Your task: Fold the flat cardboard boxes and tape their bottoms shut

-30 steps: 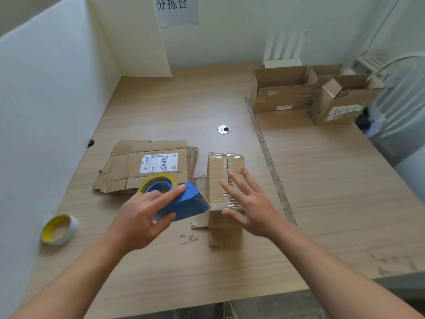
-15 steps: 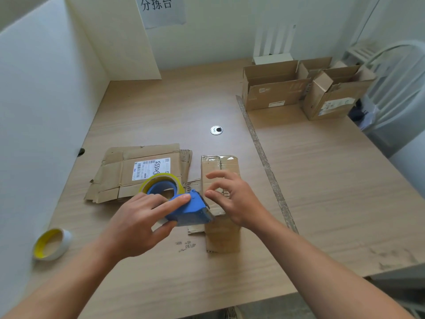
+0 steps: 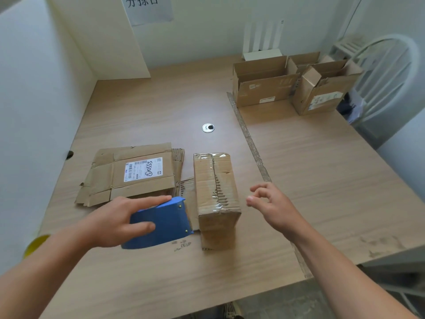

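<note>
A small folded cardboard box (image 3: 215, 192) stands on the wooden table (image 3: 310, 180), its closed flaps facing up with clear tape along the seam. My left hand (image 3: 119, 219) grips a blue tape dispenser (image 3: 163, 223) just left of the box, low over the table. My right hand (image 3: 271, 204) hovers just right of the box, fingers loosely curled, holding nothing and touching nothing. A stack of flat cardboard boxes (image 3: 131, 173) with a white label lies to the left behind the dispenser.
Three folded open boxes (image 3: 264, 86) stand at the back right beside a white chair (image 3: 388, 79). A yellow tape roll (image 3: 36, 245) lies at the left edge. White partition walls (image 3: 34, 111) close the left and back. A metal grommet (image 3: 208, 128) sits mid-table.
My right hand has lifted off the box top and moved to its right. My left hand has pulled the dispenser down and left, off the box.
</note>
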Tool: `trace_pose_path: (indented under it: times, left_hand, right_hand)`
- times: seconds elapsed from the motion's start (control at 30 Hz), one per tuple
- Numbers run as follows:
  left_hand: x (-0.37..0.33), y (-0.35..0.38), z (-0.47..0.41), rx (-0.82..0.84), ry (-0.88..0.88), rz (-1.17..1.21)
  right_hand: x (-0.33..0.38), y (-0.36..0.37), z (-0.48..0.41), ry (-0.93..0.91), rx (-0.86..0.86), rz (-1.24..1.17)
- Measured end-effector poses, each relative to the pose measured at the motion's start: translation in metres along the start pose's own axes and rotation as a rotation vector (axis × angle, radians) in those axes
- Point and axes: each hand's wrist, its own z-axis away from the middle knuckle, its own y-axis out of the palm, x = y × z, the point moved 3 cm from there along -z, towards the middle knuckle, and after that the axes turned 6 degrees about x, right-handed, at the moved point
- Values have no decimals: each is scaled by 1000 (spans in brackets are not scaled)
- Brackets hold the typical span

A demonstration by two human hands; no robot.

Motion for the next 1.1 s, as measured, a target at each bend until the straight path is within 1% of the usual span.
trace_pose_path:
  times: [0.23,0.33,0.5,0.63,0.73,0.8,0.9,0.93,1.0,1.1]
  left_hand:
    - [-20,-8,-30,147,-158,-1]
    - [-24,-6,-43,183,-191,-53]
    - [-21,-3,-59,202,-237,-86]
    - [-19,5,-66,238,-273,-95]
    - [-18,6,-68,234,-295,-98]
    - [-16,6,-70,235,-305,-99]
    - [-17,7,-72,234,-314,-106]
    - [-18,8,-72,231,-313,-106]
    - [-20,8,-73,221,-308,-114]
    - [-20,8,-73,220,-325,-132]
  right_hand:
    - [-25,13,-3,136,-57,112]
    - [-33,15,-3,174,-58,143]
    - [-41,20,-6,225,-58,135]
    - [-45,36,-12,278,-16,50]
    - [-47,45,-14,290,-10,-19]
    - [-50,45,-15,283,-17,38]
    - [-57,40,-12,352,-85,100]
    - [-57,40,-10,323,-102,122]
    - [-53,42,-8,229,-73,171]
    - [-48,45,-3,165,-20,49]
